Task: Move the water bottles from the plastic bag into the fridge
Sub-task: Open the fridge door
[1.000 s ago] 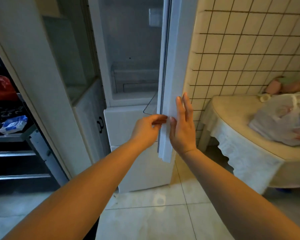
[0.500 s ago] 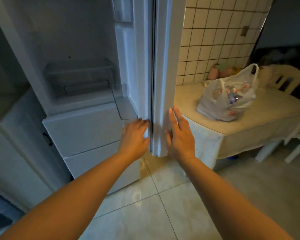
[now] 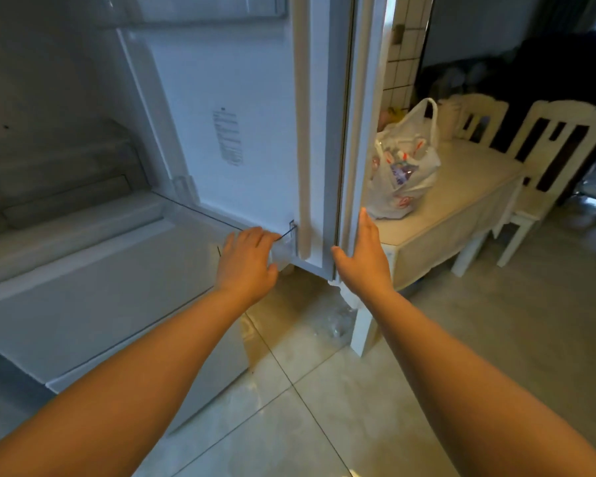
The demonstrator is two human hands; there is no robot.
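Compared with half a second ago, the fridge door (image 3: 255,132) stands wider, so its white inner face with a small printed label (image 3: 228,137) now fills the middle of the view, where before only its edge showed. The left hand (image 3: 246,261) has moved from beside the door edge to the door's lower inner corner, its fingers curled over that corner and touching it. The right hand (image 3: 365,259) stays on the outer side of the door near its bottom edge, fingers straight and held together, the palm flat against the door. The plastic bag (image 3: 405,166) with the water bottles, seen dimly through the film, sits as before on the table (image 3: 461,187), near the table's edge closest to the fridge, its handle loop standing up; the open door now hides the bag's left side and stands between the person and the bag. The fridge (image 3: 83,253) interior lies to the left, with a shelf and a drawer front below it. Two pale chairs (image 3: 544,160) stand at the far side of the table, and tiled wall (image 3: 401,63) shows behind the door edge.
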